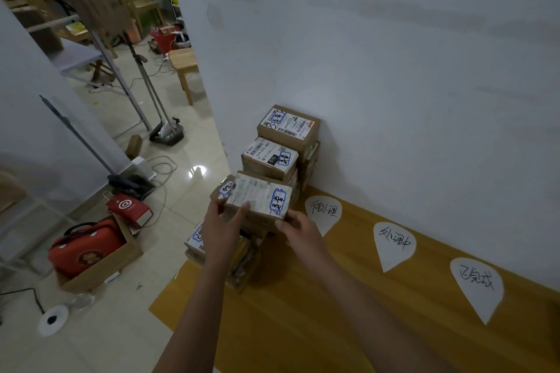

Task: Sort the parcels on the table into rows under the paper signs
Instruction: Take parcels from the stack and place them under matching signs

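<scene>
A stack of cardboard parcels stands at the left end of the wooden table (303, 327), against the white wall. My left hand (222, 227) and my right hand (298, 228) both grip the nearest top parcel (260, 197), which carries a white shipping label and a blue-framed handwritten sticker. Behind it sit a second parcel (269, 157) and a third parcel (288, 124), higher in the stack. More parcels (194, 239) lie lower, partly hidden by my arms. Three white paper signs with handwriting lie along the wall: the left sign (324, 212), the middle sign (394, 244) and the right sign (477, 285).
Off the table's left edge is tiled floor with a cardboard box holding a red case (88, 248), a red paper bag (128, 209), cables, a small white stand (53, 319) and tripod legs (157, 118). A wooden stool (183, 65) stands farther back.
</scene>
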